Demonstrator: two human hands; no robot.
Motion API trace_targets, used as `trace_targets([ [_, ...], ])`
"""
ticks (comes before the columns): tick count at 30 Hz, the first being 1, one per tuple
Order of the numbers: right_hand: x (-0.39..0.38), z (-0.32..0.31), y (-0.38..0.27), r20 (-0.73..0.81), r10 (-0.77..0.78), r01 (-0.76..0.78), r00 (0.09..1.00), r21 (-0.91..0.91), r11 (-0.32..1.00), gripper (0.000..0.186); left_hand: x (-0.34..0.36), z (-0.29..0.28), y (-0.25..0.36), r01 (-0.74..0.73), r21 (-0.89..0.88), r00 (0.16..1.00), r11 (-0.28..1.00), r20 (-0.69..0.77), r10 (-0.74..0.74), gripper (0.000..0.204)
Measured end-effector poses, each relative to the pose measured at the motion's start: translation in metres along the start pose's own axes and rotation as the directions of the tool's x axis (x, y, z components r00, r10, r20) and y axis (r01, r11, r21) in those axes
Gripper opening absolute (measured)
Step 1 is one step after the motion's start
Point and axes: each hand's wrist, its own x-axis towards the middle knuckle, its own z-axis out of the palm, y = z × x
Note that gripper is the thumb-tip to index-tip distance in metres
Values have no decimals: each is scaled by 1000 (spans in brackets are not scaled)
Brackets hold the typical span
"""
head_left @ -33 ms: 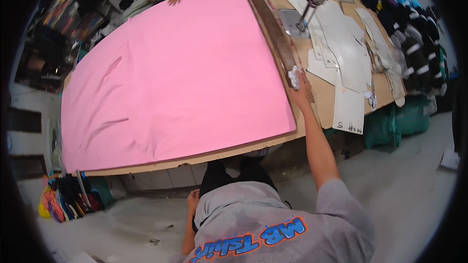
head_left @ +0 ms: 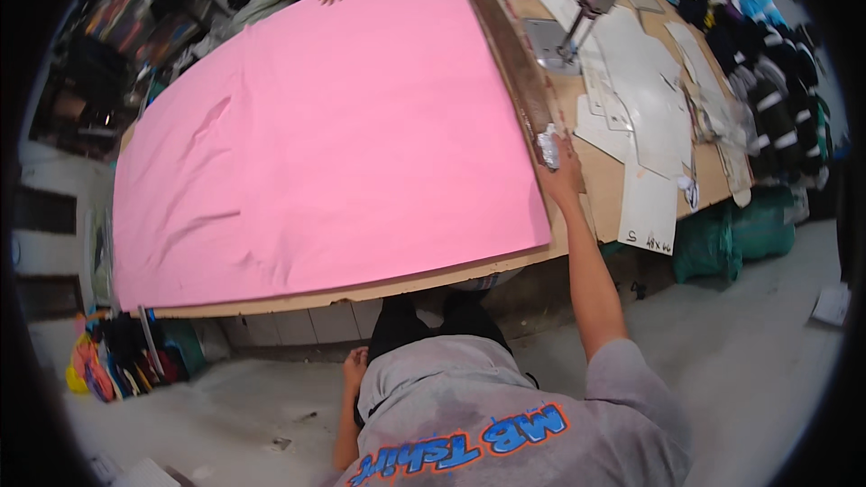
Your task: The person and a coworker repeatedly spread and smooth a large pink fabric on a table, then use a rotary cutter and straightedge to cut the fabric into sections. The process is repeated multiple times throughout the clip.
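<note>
One pink cloth (head_left: 334, 126), one roll (head_left: 511, 50).

Long brown fabric-roll tube (head_left: 512, 54) is lying flat along the right edge of the pink fabric sheet (head_left: 334, 126), which is lying spread over the worktop (head_left: 604, 180), a few wrinkles at left.

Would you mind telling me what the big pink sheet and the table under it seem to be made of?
The pink sheet looks like matte cloth: soft wrinkles run across its left side. The table looks like bare wooden board, tan and unpainted, with a chipped front edge. The right hand rests at the sheet's right edge.
</note>
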Motion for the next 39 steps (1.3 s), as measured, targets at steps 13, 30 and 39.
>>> trace_targets([
  [13,-81,17,-100,62,-11,14,998,-38,999,57,128,-210,62,-214,-566,795,796,-575,-194,29],
  [30,-461,156,-348,383,496,-595,780,207,776,33,372,-454,-84,37,-957,905,286,-90,-415,72],
  [39,-480,216,-497,443,306,-419,842,183,889,28,433,-594,-191,-44,-968,896,248,-148,-419,43],
])
